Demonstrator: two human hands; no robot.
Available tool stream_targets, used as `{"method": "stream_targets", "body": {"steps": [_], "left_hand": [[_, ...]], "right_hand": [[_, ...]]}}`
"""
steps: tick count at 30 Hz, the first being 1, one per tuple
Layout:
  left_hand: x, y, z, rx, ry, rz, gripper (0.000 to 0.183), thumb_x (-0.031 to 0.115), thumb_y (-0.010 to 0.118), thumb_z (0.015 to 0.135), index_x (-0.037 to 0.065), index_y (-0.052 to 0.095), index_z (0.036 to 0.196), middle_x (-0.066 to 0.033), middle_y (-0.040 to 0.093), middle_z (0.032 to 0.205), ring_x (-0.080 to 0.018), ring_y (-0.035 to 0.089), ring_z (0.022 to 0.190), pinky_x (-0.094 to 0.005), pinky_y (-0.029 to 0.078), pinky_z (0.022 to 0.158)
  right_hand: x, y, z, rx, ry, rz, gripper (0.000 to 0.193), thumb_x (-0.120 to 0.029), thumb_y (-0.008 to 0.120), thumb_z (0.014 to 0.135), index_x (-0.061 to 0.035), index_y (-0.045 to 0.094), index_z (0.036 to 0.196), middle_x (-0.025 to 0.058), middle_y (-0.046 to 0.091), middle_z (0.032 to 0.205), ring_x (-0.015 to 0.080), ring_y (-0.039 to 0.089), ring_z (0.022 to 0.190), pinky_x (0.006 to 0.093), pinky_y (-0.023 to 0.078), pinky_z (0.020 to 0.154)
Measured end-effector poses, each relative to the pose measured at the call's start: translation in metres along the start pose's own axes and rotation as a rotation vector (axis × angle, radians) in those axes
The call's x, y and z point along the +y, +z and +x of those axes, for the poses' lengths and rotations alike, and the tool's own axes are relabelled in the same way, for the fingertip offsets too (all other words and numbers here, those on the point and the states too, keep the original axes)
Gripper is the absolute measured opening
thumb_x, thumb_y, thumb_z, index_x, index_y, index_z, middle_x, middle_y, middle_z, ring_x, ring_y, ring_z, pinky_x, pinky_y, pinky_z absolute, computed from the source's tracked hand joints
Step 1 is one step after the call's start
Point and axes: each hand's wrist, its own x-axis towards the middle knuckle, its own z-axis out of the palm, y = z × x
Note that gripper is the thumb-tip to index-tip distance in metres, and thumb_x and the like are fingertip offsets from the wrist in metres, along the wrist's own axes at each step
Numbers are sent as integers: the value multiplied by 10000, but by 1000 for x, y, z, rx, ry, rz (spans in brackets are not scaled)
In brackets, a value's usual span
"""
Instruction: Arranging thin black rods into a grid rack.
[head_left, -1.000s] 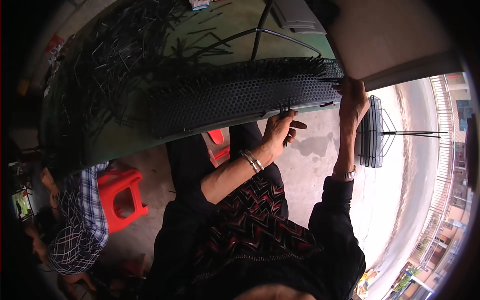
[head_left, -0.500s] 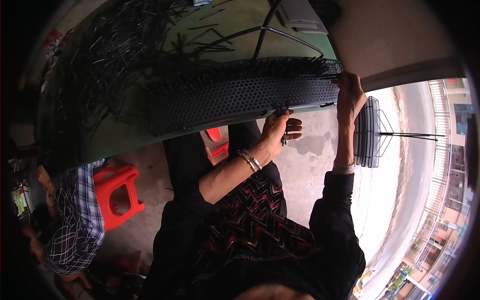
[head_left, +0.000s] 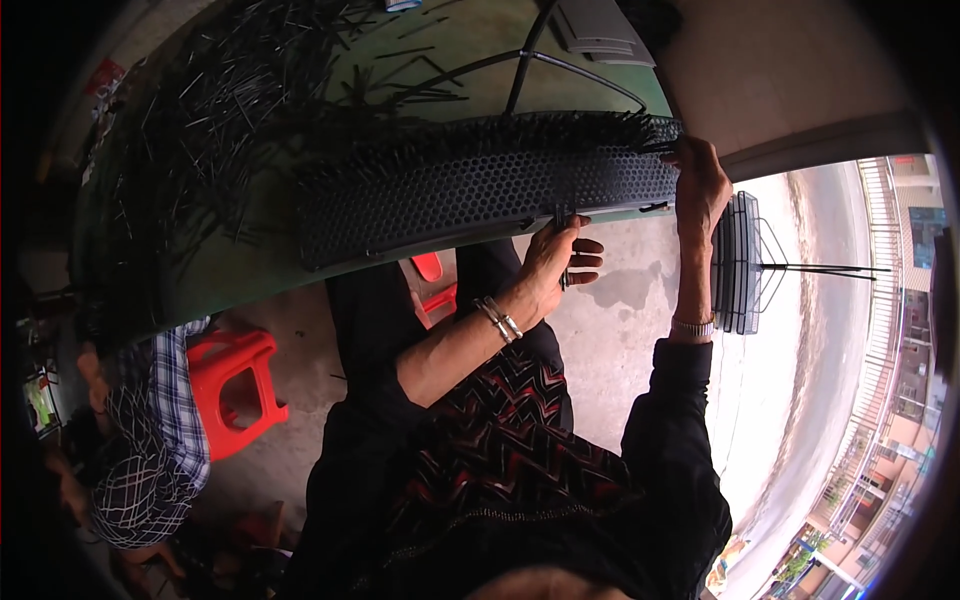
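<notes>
Just below the front edge of a dark perforated panel (head_left: 420, 200), the left grip (head_left: 550, 262) has thumb and forefinger clamped on a few thin black strips (head_left: 561, 213), with its other fingers spread apart. The strips' upper ends lie against the panel, close above the thumb. Silver bangles (head_left: 500, 321) circle the wrist behind this grip.

Up and to the right of it, at the panel's right end, the right grip (head_left: 704, 185) has its fingertips drawn together on a slender dark strip (head_left: 661, 147), mostly hidden by the fingers. A metal wristband (head_left: 692, 328) sits on the wrist below.

Between the two grips, nearer the right one, a small black clip (head_left: 655, 207) sits on the panel's front edge. The panel lies lengthwise on the green worktop (head_left: 465, 110), reaching from the right grip to well left of the left one. Beyond both grips, a dense row of black bristles (head_left: 520, 133) stands along its far side.

Farther off, past the bristles, metal rods (head_left: 522, 60) fork over the worktop; to their left spreads a loose heap of black strips (head_left: 240, 95), and to their right lie grey flat sheets (head_left: 597, 35).

Well left of the left grip stands a red stool (head_left: 235, 385), beside another person's plaid sleeve (head_left: 180, 400). Right of the right grip is a dark barred rack (head_left: 738, 265), with a pale railing (head_left: 878, 260) far beyond.
</notes>
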Motion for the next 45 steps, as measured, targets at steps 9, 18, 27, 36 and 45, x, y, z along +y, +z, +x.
{"method": "stream_targets", "body": {"steps": [9, 18, 27, 36, 45], "left_hand": [[-6, -1, 3, 52, 60, -128, 245, 268, 504, 973, 59, 586, 1071, -75, 634, 827, -185, 636, 744, -346, 561, 623], [-3, 3, -7, 12, 90, -42, 257, 297, 534, 967, 62, 607, 1038, -6, 574, 726, -134, 597, 604, -277, 465, 518], [-5, 7, -10, -66, 65, -106, 284, 318, 552, 973, 44, 617, 1013, 43, 461, 691, -41, 387, 540, -202, 256, 451], [1, 6, -11, -135, 71, 35, 364, 379, 523, 981, 38, 638, 1032, 25, 477, 657, -60, 437, 534, -210, 300, 436], [1, -1, -4, -144, 48, 218, 430, 469, 495, 970, 68, 620, 1062, -28, 584, 669, -91, 515, 535, -224, 343, 421]], "right_hand": [[4, -1, 5, -11, 58, 22, 149, -103, 559, 907, -30, 671, 972, 88, 696, 723, 128, 663, 678, 256, 492, 656], [23, 12, 3, 32, -156, -314, 145, -189, 643, 867, -143, 733, 971, 82, 627, 883, 231, 629, 784, 325, 486, 699], [11, 20, -16, -32, -27, -444, 252, -301, 663, 880, -188, 714, 1099, 73, 600, 912, 210, 613, 784, 328, 483, 725], [-30, 9, -54, -665, 226, 311, 240, -189, 631, 898, 29, 666, 992, 45, 644, 774, 92, 589, 742, 263, 475, 674], [-21, 5, -54, -872, 341, 401, 197, -133, 610, 887, 49, 655, 948, 68, 667, 787, 115, 634, 743, 256, 508, 683]]}}
